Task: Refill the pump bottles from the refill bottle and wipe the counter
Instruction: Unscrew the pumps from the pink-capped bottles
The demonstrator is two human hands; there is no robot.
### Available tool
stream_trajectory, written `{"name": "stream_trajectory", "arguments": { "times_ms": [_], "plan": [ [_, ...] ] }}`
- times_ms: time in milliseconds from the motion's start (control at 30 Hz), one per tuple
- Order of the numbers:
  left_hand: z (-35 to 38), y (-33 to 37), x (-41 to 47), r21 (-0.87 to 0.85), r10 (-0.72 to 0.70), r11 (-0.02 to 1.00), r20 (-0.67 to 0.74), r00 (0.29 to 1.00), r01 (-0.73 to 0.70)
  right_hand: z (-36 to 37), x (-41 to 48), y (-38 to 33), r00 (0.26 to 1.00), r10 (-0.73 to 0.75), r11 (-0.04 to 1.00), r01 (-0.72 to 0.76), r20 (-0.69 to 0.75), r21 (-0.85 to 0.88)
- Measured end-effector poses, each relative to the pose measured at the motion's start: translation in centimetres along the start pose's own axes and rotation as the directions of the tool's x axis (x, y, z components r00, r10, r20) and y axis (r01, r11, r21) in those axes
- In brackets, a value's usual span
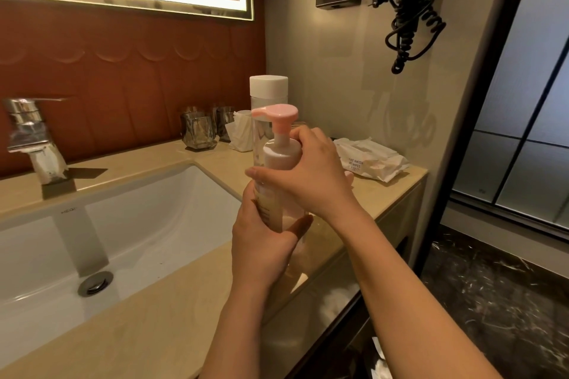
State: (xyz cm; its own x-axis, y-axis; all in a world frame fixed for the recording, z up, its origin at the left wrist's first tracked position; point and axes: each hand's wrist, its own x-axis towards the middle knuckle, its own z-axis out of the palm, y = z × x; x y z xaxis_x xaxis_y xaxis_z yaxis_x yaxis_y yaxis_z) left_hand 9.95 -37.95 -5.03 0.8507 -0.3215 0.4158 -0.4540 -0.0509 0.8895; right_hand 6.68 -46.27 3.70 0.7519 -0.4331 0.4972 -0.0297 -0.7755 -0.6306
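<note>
Left hand (264,240) grips the pump bottle (280,154) low, right hand (311,177) curls round its collar, seemingly held above the counter (172,317).

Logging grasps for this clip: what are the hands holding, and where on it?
Both hold the pump bottle. The left hand grips its lower body. The right hand wraps around its upper part, just below the pink pump head.

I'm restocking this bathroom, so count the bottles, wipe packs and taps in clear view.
Bottles: 2 (pump bottle, white-capped bottle)
Wipe pack: 1
Tap: 1
Total: 4
</note>
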Motion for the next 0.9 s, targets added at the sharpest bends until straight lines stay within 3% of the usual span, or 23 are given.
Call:
{"name": "stream_trajectory", "arguments": {
  "times_ms": [200,467,633,733,900],
  "plan": [
    [-0.05,-0.19,-0.05,0.019,0.03,0.999,-0.013,0.999,-0.029,0.46,-0.34,-0.06,0.992,0.002,0.999,0.005,-0.128,0.054],
    [-0.22,0.47,-0.21,-0.004,0.01,1.0,-0.003,1.0,-0.01,-0.16,-0.79,0.3,1.0,-0.01,0.979,0.007,0.014,0.203],
    [-0.23,0.3,-0.28,-0.018,0.023,1.0,0.0,1.0,-0.023,-0.04,-0.61,-0.08,1.0,-0.01,0.992,0.007,0.019,0.127],
    [-0.29,0.23,-0.28,-0.015,0.041,0.999,-0.008,0.999,-0.041,0.2,-0.68,0.13,0.997,-0.017,0.995,0.024,-0.07,0.101],
    [-0.33,0.26,-0.35,-0.002,0.067,0.998,-0.046,0.997,-0.067,-0.2,-0.88,0.04,0.993,-0.028,0.954,0.061,-0.118,0.292]
  ]
}}
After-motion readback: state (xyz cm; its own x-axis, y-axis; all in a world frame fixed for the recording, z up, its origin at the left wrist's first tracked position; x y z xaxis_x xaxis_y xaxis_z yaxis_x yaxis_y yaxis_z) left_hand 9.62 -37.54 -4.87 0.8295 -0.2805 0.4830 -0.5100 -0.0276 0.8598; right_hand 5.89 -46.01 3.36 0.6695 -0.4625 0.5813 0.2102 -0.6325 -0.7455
